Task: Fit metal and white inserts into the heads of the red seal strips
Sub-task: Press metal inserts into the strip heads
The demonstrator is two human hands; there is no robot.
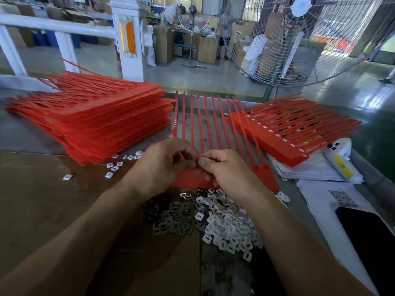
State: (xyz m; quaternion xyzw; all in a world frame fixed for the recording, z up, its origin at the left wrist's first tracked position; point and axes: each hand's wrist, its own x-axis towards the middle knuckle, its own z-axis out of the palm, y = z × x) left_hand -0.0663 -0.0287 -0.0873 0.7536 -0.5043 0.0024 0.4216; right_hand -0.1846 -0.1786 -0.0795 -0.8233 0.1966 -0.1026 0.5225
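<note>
A red comb of seal strips [205, 124] lies in front of me, its tails pointing away and its row of heads [265, 178] nearest me. My left hand [164, 165] and my right hand [226, 169] meet over the heads, fingertips curled together and pinching something small that I cannot make out. Just below my hands lies a heap of metal inserts [171, 212] and, to its right, a heap of white inserts [228, 225].
A tall stack of red strip combs [102, 122] sits at the left, with a few loose white inserts [113, 167] beside it. Another stack with white inserts fitted [288, 133] lies at the right. Papers [316, 189], a white bottle [339, 161], a dark phone [372, 238] and a large fan [299, 39] are on the right.
</note>
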